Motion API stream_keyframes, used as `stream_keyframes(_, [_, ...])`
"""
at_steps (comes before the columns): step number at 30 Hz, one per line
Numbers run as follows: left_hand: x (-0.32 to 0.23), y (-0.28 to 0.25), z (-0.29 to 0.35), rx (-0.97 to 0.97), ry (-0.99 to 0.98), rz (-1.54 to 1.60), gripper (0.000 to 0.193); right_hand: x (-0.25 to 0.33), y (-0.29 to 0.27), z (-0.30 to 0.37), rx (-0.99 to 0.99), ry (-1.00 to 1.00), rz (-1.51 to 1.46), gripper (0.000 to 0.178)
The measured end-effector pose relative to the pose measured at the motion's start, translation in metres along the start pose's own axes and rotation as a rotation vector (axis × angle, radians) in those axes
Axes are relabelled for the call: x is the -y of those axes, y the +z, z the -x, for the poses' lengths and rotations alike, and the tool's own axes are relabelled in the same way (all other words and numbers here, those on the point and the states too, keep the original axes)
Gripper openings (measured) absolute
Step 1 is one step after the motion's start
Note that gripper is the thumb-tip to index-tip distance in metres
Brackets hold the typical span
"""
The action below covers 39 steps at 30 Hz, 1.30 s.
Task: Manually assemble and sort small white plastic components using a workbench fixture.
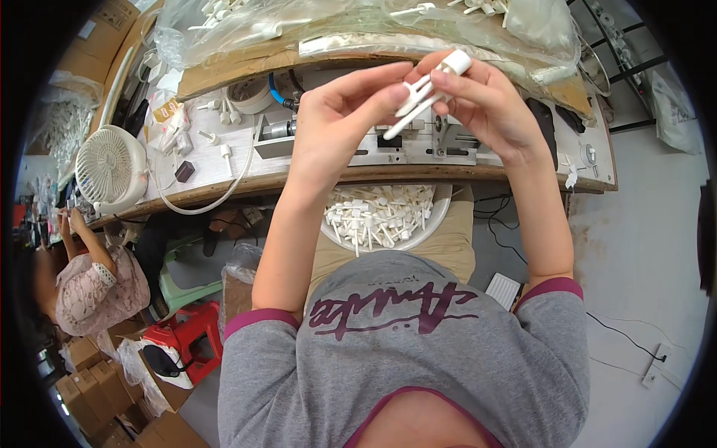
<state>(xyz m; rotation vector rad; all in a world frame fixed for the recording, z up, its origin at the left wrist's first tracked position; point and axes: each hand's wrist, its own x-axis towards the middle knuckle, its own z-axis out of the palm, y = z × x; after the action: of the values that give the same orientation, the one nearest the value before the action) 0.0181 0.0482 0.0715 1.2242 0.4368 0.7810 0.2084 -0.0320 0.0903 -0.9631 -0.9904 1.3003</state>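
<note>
Over the workbench I hold white plastic pieces between my two hands, each piece a thin stem that widens into a short round cap. My right hand [493, 101] is closed on a stemmed white cap [457, 62], its cap end up and its stem slanting down to the left. My left hand [340, 112] pinches near the tip of another white stem [409, 104], close beside the first. Where these pieces overlap behind my fingers is hidden. Below, a round white basin [442, 220] heaped with similar stemmed caps [381, 213] rests on my lap.
A metal bench fixture [441, 142] stands behind my hands on the white bench [246, 160]. To the left are a small white fan [112, 170], loose caps and a curved clear tube. Plastic bags [538, 33] lie along the back. Another person [97, 291] sits at far left.
</note>
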Motion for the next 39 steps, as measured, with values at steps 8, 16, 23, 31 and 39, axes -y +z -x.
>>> stream_keyframes(8, [0.016, -0.014, 0.039, -0.027, 0.189, -0.323, 0.027, -0.018, -0.029, 0.020, -0.272, -0.088, -0.108, 0.026])
stream_keyframes(16, [0.099, -0.015, 0.045, 0.044, 0.539, -1.311, 0.025, -0.034, -0.005, 0.033, -0.555, -0.402, 0.371, 0.020])
stream_keyframes(23, [0.092, -0.009, 0.031, 0.120, 0.503, -1.482, 0.026, -0.050, -0.006, 0.045, -0.483, -0.821, 1.285, 0.024])
stream_keyframes(31, [0.059, 0.009, 0.041, -0.027, 0.250, -0.529, 0.029, -0.064, 0.004, 0.046, -0.241, -1.032, 1.681, 0.025])
stream_keyframes(39, [0.064, 0.001, 0.052, -0.060, 0.463, -0.839, 0.031, -0.055, -0.007, 0.035, -0.477, -1.101, 1.671, 0.021])
